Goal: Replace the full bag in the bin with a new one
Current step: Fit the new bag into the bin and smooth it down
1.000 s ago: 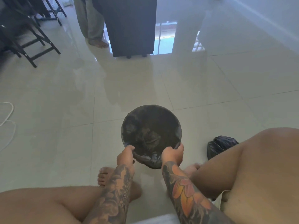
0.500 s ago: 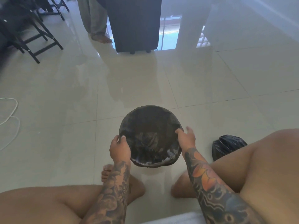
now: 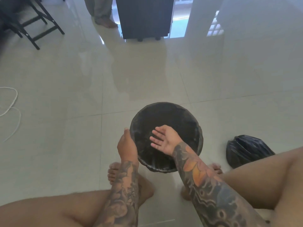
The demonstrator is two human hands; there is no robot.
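A small round bin (image 3: 165, 112) stands on the tiled floor between my knees, lined with a black bag whose edge is folded over the rim. My left hand (image 3: 126, 143) grips the bin's left rim, fingers curled over the bag edge. My right hand (image 3: 164, 138) is over the bin's mouth, palm up and fingers spread, holding nothing. A tied, full black bag (image 3: 246, 148) lies on the floor to the right of the bin, beside my right leg.
A dark cabinet on small feet (image 3: 146, 17) stands ahead, with another person's feet (image 3: 105, 20) beside it. Black chair legs (image 3: 36, 28) are at far left. A white cord (image 3: 11, 105) loops on the floor at left. My bare feet sit just before the bin.
My right hand left the bin's right rim and moved into its mouth, turning palm up. My left hand stayed on the left rim. The view shifted slightly downward.
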